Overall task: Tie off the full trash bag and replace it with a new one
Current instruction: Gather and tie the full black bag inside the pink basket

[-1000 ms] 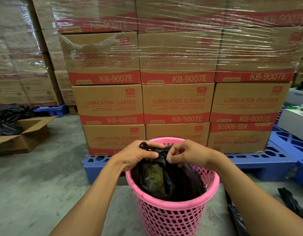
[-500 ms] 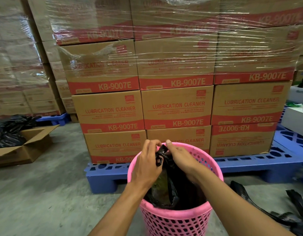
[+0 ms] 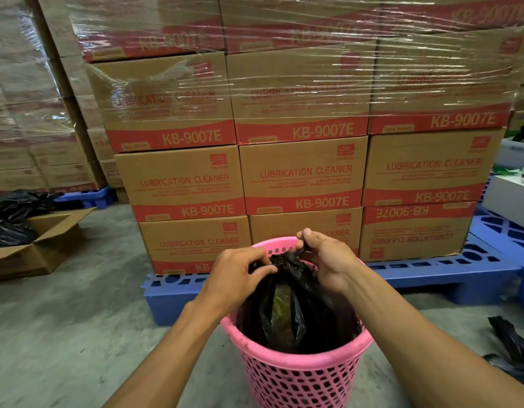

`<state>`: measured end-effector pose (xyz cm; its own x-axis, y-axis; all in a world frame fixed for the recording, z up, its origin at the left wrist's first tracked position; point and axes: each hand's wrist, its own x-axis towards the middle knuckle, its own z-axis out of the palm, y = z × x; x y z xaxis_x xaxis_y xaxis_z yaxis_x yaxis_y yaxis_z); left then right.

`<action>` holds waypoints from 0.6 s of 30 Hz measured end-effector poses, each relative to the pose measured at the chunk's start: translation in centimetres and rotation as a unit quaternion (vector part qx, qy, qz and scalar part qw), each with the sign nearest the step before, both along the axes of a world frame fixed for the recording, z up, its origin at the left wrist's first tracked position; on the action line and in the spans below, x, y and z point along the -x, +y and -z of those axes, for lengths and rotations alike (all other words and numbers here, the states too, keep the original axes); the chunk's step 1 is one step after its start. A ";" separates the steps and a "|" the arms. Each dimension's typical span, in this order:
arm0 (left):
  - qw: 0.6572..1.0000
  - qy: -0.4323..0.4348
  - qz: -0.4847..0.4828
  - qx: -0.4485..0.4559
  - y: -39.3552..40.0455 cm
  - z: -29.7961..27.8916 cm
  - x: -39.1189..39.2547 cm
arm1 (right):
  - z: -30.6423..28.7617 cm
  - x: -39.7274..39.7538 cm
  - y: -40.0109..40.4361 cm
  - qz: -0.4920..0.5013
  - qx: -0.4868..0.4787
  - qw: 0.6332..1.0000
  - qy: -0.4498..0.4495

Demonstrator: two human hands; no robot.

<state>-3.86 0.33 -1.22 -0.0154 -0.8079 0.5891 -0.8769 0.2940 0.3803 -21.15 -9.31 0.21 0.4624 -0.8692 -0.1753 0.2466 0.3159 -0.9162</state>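
Together, left hand, right hand fingers pinched on trash bag neck.

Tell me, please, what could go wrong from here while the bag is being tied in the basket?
The black trash bag looks thin; with the left hand and right hand pulling its gathered top apart, it might tear. The knot looks unfinished and could slip when lifted. The light pink basket, held by nothing, might tip on the lift.
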 end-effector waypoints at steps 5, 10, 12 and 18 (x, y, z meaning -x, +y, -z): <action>0.978 0.006 -0.088 -0.189 2.2 1.9 -4.6 | 3.4 3.6 -2.0 0.104 0.132 0.964 0.206; 0.959 -0.065 -0.119 -0.250 3.1 1.6 -6.0 | 4.7 3.9 -2.8 0.123 0.213 0.915 0.321; 0.963 -0.018 -0.093 -0.251 3.4 1.3 -5.4 | 3.9 3.9 -2.4 0.120 0.223 0.915 0.313; 0.875 0.423 0.082 -0.220 2.4 0.6 0.1 | 1.3 1.9 -0.9 0.034 0.066 0.997 0.019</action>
